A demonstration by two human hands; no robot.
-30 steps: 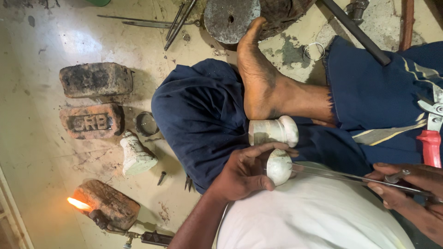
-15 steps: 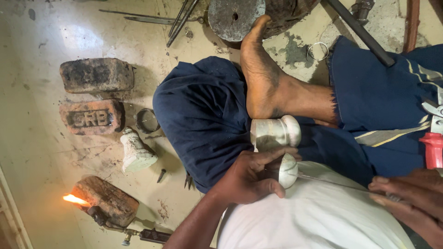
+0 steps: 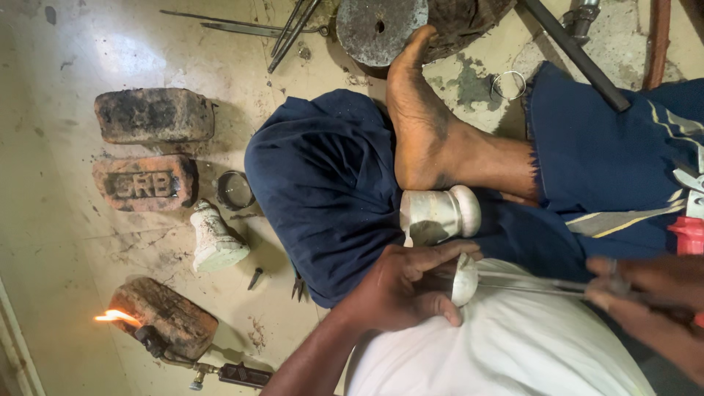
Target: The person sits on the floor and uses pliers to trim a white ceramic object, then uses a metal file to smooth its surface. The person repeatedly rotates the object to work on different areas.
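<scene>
My left hand (image 3: 400, 293) grips a small white rounded metal piece (image 3: 465, 279) just above my white shirt. My right hand (image 3: 645, 293), blurred at the right edge, holds a thin metal rod (image 3: 528, 286) whose tip reaches that piece. Right above my left hand a silvery cup-shaped vessel (image 3: 436, 214) lies on the blue cloth of my lap (image 3: 330, 183), against my bare foot (image 3: 425, 125).
Two bricks (image 3: 154, 114) (image 3: 143, 183) lie on the floor at the left, with a metal ring (image 3: 235, 191) and a white bell-shaped piece (image 3: 213, 238) beside them. A lit gas torch (image 3: 220, 370) burns at a third brick (image 3: 165, 315). A round iron block (image 3: 381, 29), tongs (image 3: 293, 29) and a red-handled tool (image 3: 686, 235) lie around.
My left hand and the white piece have shifted slightly down and to the right, closer to my shirt. The rod stays against the piece. The flame keeps burning.
</scene>
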